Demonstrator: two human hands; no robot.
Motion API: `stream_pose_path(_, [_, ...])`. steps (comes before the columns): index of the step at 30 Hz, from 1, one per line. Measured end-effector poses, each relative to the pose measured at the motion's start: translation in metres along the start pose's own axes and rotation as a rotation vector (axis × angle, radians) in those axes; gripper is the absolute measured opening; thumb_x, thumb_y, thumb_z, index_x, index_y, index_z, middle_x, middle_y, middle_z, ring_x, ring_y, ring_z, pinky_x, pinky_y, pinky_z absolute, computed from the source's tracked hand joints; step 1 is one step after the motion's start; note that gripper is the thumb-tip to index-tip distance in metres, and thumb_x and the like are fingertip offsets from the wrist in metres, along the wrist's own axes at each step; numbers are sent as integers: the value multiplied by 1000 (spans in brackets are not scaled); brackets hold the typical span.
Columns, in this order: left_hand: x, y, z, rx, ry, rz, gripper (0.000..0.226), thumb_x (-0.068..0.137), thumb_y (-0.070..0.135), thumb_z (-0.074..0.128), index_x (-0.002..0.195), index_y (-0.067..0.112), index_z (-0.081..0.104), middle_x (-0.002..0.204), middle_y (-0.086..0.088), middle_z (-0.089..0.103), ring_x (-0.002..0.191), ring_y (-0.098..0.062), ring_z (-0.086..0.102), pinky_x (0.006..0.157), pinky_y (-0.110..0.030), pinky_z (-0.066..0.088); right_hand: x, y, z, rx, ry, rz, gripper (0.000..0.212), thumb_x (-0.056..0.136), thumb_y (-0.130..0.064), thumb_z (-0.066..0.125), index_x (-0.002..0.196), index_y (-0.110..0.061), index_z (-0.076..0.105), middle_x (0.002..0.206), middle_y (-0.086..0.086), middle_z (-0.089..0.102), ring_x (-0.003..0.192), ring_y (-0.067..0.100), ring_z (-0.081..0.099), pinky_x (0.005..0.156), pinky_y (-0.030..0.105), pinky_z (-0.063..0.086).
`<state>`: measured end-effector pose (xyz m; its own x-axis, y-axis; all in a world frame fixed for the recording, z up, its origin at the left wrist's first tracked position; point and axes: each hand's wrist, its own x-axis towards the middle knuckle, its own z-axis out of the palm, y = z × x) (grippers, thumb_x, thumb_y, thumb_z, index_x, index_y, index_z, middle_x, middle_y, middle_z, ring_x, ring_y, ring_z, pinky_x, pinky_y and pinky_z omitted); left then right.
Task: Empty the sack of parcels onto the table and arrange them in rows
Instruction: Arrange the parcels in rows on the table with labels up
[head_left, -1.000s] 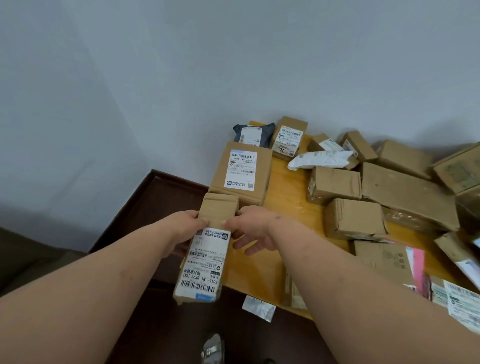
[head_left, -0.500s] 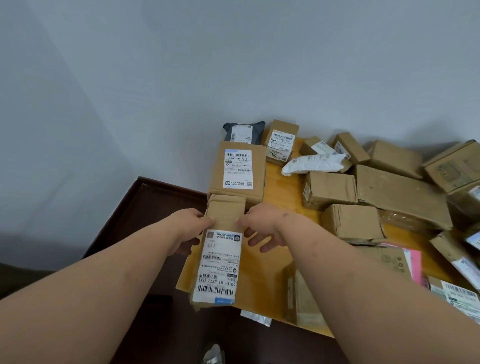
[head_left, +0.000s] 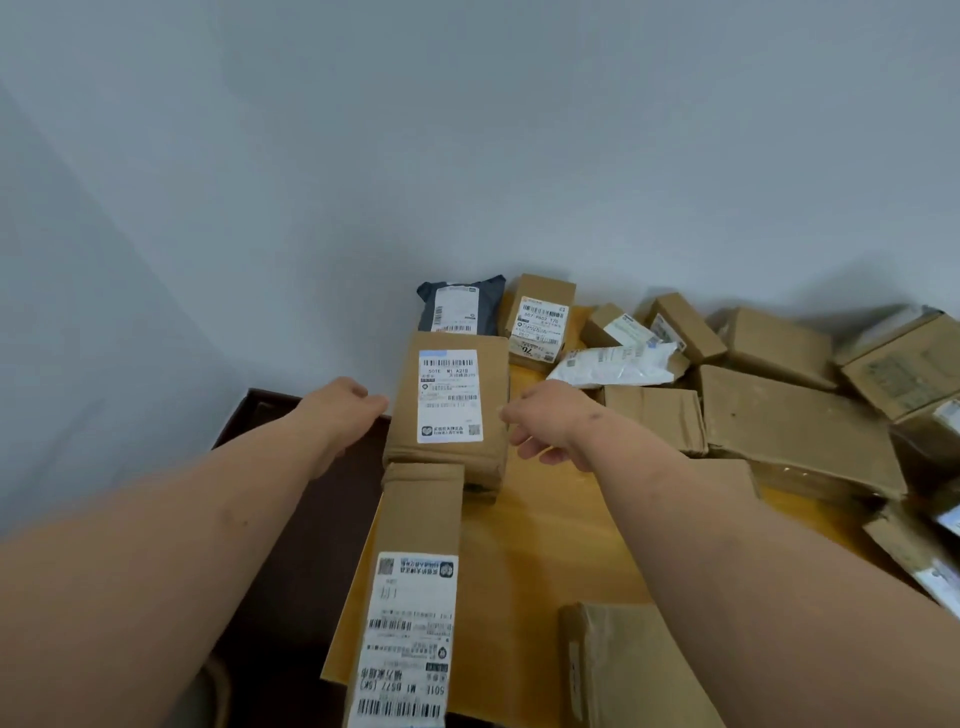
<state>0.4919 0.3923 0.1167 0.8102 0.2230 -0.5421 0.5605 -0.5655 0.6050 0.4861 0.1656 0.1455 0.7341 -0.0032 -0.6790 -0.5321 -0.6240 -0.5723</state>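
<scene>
Both hands reach out over the left end of the wooden bench (head_left: 545, 525), one on each side of a wide cardboard box (head_left: 449, 410) with a white label on top. The left hand (head_left: 345, 402) is beside the box's left edge with loosely curled fingers, holding nothing; whether it touches the cardboard cannot be told. The right hand (head_left: 545, 421) is just off the box's right edge, fingers relaxed and pointing toward it, also holding nothing. A long narrow box (head_left: 415, 597) lies flat with its far end against the wide box's near side, its near end reaching past the bench's near edge. Beyond the wide box are a dark grey mailer bag (head_left: 460, 306) and a small labelled box (head_left: 540, 322). To the right, a white plastic parcel (head_left: 613, 364) and many brown boxes lie in a loose heap.
</scene>
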Motion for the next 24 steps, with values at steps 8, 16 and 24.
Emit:
stream_pose_path(8, [56,60,19,8,51,16,58,100,43,49,151,17,38,151,-11,44,132,-30,46,108,-42,39,89,-33,-43,-295,274,-209,17,95,-14,48,99,-10,64,103,7,64,95,24,58,76,31,50])
stream_pose_path(16, [123,99,32,115,-21,30,61,101,46,48,153,18,33,153,-10,42,134,-31,45,103,-40,43,153,-52,-54,-420,371,-160,46,91,-29,52,138,-32,49,142,9,38,132,35,34,103,46,35])
stream_pose_path(24, [173,111,50,182,-137,-2,48,100,35,56,139,9,49,134,-14,58,118,-30,57,97,-35,45,206,-34,-50,-397,427,9,84,82,-68,61,149,-28,31,162,6,5,138,43,26,104,55,38])
